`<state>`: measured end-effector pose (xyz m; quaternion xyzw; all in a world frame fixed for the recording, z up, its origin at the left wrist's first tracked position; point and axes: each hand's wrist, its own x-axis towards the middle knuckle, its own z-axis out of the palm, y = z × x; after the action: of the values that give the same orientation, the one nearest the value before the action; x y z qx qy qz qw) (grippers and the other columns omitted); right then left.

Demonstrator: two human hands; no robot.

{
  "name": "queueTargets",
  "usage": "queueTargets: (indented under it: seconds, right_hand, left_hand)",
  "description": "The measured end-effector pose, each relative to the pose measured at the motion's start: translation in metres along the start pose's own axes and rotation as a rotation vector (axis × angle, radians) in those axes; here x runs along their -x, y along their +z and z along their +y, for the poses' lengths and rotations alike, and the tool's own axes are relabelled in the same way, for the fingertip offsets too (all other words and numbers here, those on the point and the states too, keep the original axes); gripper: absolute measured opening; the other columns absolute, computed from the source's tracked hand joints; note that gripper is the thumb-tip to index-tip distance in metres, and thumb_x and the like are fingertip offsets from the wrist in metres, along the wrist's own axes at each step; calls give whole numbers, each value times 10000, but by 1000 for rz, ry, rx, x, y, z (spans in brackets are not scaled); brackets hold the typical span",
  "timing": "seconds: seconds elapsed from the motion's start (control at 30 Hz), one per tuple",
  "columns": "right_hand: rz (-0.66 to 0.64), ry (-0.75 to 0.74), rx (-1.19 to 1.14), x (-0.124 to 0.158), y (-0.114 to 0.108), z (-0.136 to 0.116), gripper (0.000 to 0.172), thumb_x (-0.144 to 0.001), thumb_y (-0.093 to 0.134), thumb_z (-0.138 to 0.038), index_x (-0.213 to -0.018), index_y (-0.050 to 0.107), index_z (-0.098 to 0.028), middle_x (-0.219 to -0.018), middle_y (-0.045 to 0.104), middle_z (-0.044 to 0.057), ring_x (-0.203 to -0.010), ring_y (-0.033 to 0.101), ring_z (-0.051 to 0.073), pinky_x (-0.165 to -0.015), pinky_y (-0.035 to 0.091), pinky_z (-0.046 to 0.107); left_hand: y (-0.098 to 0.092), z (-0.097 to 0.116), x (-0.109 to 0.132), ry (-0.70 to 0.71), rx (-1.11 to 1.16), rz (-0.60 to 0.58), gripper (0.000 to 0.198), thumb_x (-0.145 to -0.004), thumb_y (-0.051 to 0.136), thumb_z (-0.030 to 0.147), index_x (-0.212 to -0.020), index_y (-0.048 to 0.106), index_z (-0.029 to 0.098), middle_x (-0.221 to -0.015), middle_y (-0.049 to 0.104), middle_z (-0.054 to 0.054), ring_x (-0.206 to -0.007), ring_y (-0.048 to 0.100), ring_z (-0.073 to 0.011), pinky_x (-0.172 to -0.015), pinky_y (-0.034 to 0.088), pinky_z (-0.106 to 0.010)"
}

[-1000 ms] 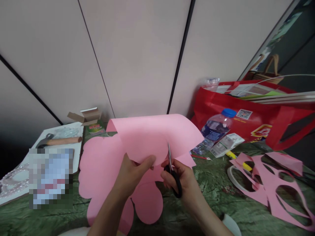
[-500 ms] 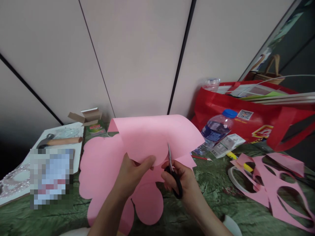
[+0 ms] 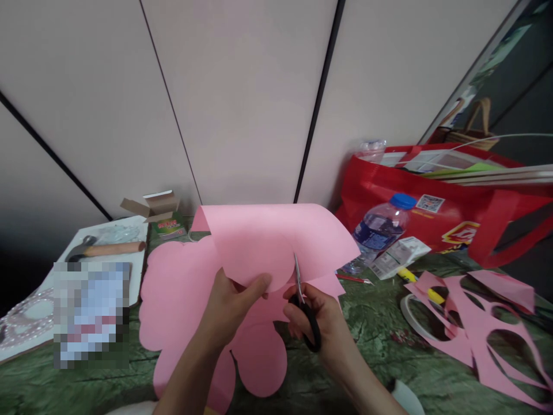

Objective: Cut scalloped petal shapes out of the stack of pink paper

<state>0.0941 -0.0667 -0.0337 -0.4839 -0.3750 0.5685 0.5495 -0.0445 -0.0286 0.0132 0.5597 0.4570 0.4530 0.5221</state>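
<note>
My left hand (image 3: 231,308) pinches the lower edge of a large pink paper sheet (image 3: 268,242), thumb on the front, and holds it curled up off the table. Black-handled scissors (image 3: 305,308) are gripped in my right hand (image 3: 322,323), the blades pointing up into the sheet's edge just right of my left thumb. Rounded, scalloped lobes of the same pink paper (image 3: 181,300) hang down and spread left and below my hands.
Pink offcuts (image 3: 479,328) and a tape ring (image 3: 415,317) lie at the right. A water bottle (image 3: 380,227) leans on a red bag (image 3: 453,207). At the left are a hammer (image 3: 103,249), a small open carton (image 3: 162,216) and a white board (image 3: 133,271).
The paper and both hands have barely shifted; the scissors stay in the same cut. The view has tipped slightly.
</note>
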Motion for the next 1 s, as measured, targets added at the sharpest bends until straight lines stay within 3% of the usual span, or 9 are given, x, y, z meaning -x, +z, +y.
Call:
queueTargets:
  seconds: [0.57, 0.7, 0.8, 0.9, 1.0]
  right_hand:
    - [-27, 44, -62, 3, 0, 1, 248, -612, 736, -308, -711, 559, -166, -412, 459, -108, -291, 355, 41, -353, 290, 192]
    - [-31, 46, -96, 3, 3, 1, 273, -624, 740, -344, -710, 555, -161, -375, 434, -117, -291, 337, 36, -361, 305, 190]
    - [-82, 56, -187, 6, 9, -3, 278, -663, 714, -382, -724, 560, -160, -365, 421, -115, -321, 353, 45, -414, 385, 209]
    - [-177, 180, -334, 14, 16, -6, 270, -690, 699, -387, -778, 565, -170, -436, 477, -92, -365, 405, 56, -470, 446, 235]
    - [-339, 261, -361, 28, 16, 3, 314, -754, 618, -467, -916, 577, -201, -564, 574, -35, -465, 541, 115, -514, 481, 275]
  left_hand:
    - [1, -2, -2, 10, 70, 6, 54, -752, 614, 179, -715, 585, 152, -641, 585, 20, -618, 522, -105, -566, 434, -219]
    - [10, -8, -3, 26, 208, -74, 152, -793, 586, 235, -670, 566, 149, -598, 538, 18, -576, 504, -106, -564, 426, -249]
    - [17, -11, -5, -10, 355, -100, 133, -801, 574, 238, -713, 593, 141, -630, 567, 2, -531, 493, -97, -524, 424, -253]
    - [18, -13, -10, -54, 495, -4, 101, -793, 568, 204, -754, 630, 134, -675, 626, -17, -520, 532, -105, -486, 443, -247]
    - [14, -16, -13, -73, 545, 85, 95, -767, 586, 179, -778, 658, 118, -700, 666, -40, -592, 611, -154, -524, 499, -277]
